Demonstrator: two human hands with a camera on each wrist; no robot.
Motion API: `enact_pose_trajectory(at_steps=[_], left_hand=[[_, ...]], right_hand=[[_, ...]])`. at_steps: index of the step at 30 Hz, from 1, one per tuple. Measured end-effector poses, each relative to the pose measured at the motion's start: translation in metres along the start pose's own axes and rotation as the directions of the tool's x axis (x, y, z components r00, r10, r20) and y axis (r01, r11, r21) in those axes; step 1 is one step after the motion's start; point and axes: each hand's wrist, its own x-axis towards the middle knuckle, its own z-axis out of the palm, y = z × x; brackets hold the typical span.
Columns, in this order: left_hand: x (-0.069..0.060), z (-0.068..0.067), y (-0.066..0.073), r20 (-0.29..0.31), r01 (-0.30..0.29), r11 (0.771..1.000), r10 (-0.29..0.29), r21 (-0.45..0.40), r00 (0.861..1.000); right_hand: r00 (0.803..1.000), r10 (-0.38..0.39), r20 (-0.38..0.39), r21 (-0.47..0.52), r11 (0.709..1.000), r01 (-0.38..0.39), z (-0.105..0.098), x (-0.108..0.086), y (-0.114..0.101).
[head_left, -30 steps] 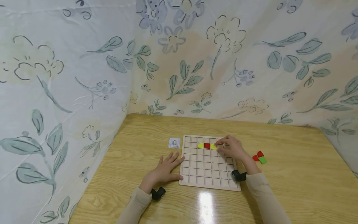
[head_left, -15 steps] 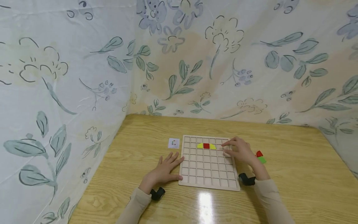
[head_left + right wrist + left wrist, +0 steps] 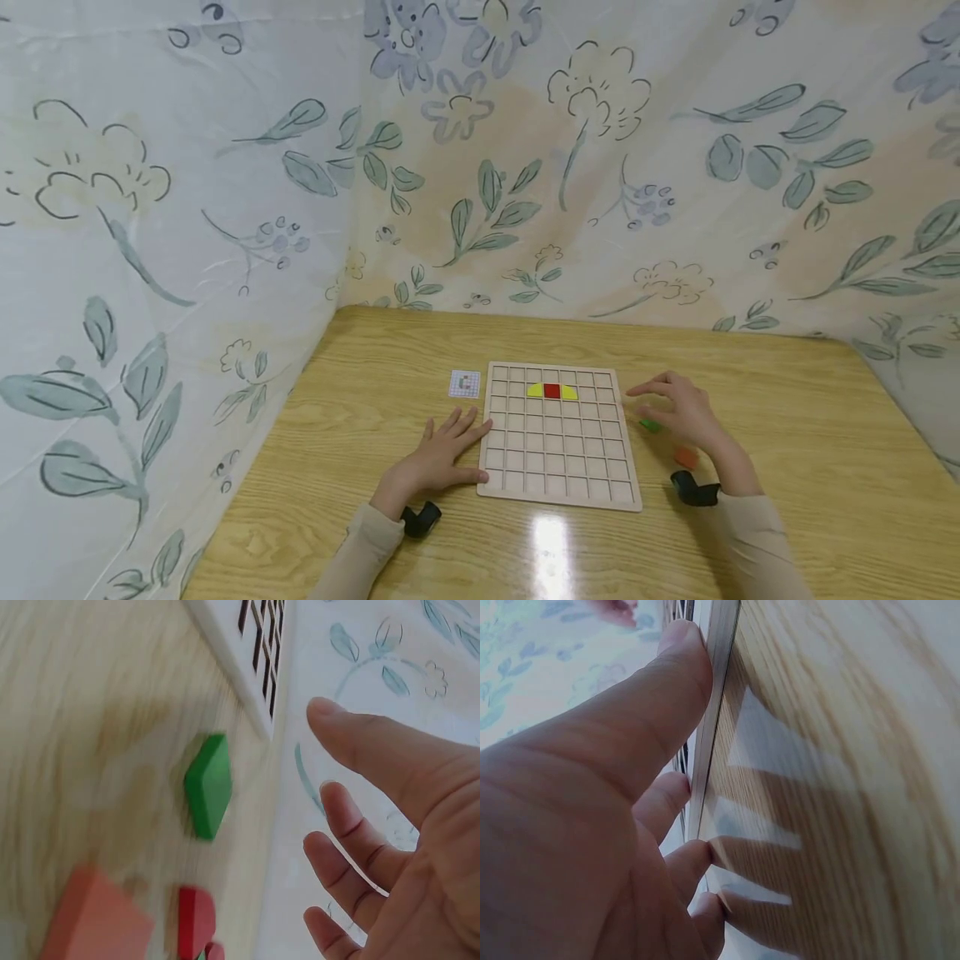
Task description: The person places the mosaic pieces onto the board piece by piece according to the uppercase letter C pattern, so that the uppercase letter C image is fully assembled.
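Observation:
A pale wooden grid board [image 3: 558,458] lies flat on the table. In one of its upper rows, a red square [image 3: 552,391] sits between two yellow rounded pieces [image 3: 535,390]. My left hand [image 3: 435,458] rests with fingers spread, thumb and fingertips touching the board's left edge. Off the right edge hovers my right hand [image 3: 682,412], thumb and fingers apart with nothing between them. Below it is a green block [image 3: 210,787]. The right wrist view also has a red rounded piece [image 3: 196,922] and a blurred orange block [image 3: 97,922], all loose on the tabletop.
A small printed card [image 3: 465,384] with a grid pattern lies just left of the board's top corner. Floral cloth [image 3: 495,167] hangs behind the wooden table [image 3: 390,350] and along its left side.
My right hand has left the yellow piece on the board and moved right, over the loose pieces. The left hand has stayed at the board's edge.

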Motion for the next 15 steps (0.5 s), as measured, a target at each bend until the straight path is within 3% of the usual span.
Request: enact_pose_trajectory(at_steps=[9,15], left_hand=[[0.000,-0.001,0.002,-0.001,0.008,1.000,-0.008,-0.008,1.000],[0.001,-0.001,0.003,-0.002,0.009,1.000,-0.009,-0.013,1.000]], right_hand=[[1.000,-0.015,0.023,-0.001,1.000,0.015,-0.009,-0.011,0.018],[0.997,0.036,0.065,0.000,0.999,-0.036,-0.013,-0.014,0.028]])
